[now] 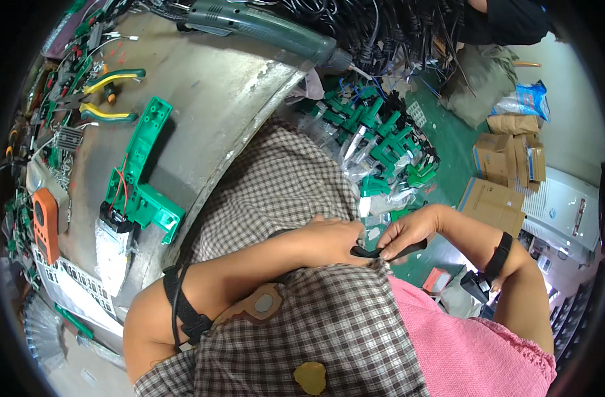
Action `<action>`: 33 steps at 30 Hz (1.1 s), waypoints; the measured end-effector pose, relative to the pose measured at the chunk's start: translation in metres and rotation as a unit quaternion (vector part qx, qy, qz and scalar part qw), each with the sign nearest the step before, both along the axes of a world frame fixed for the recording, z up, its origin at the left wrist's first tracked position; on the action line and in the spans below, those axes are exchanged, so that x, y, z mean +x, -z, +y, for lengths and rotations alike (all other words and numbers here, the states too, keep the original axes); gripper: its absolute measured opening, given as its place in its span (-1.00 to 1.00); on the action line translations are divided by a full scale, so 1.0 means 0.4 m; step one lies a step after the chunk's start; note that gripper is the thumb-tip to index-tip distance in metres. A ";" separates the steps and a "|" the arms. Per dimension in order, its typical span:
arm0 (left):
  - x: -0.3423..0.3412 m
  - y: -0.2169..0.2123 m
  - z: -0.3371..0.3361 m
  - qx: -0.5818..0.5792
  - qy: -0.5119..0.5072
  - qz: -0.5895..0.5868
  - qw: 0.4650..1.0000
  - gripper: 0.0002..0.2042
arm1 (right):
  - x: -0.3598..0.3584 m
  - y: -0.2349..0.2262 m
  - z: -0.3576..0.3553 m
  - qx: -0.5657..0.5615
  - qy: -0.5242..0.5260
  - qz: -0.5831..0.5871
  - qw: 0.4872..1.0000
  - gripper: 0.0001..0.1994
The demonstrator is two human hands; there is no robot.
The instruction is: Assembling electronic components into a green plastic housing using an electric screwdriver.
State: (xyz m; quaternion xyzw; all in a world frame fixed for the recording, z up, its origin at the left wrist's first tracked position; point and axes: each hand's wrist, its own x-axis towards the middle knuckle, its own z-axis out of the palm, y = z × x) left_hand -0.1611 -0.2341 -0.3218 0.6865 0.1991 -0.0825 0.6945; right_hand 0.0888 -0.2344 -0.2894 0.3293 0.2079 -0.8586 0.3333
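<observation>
Both the left hand (332, 239) and right hand (408, 231) pinch a small black plastic part (382, 251) over the checked-cloth lap, right of the grey metal workbench (210, 86), where an open green plastic tool housing (140, 175) lies seemingly unfinished.

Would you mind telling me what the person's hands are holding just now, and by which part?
Both hold one small black part: the left hand pinches its left end, the right hand grips its middle from above. What kind of part it is cannot be told.
</observation>
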 end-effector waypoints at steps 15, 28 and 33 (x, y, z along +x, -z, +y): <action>0.003 -0.015 -0.026 0.009 -0.109 -0.013 0.994 -0.50 | -0.020 -0.005 0.049 0.086 0.101 0.003 0.991 -0.73; -0.088 -0.034 -0.022 0.022 -0.147 -0.088 0.985 -0.69 | 0.048 0.006 -0.008 -0.115 0.137 0.032 0.983 -0.68; -0.138 -0.048 -0.006 0.086 -0.057 -0.050 0.993 -0.37 | -0.027 -0.003 0.028 0.021 -0.056 0.036 0.998 -0.68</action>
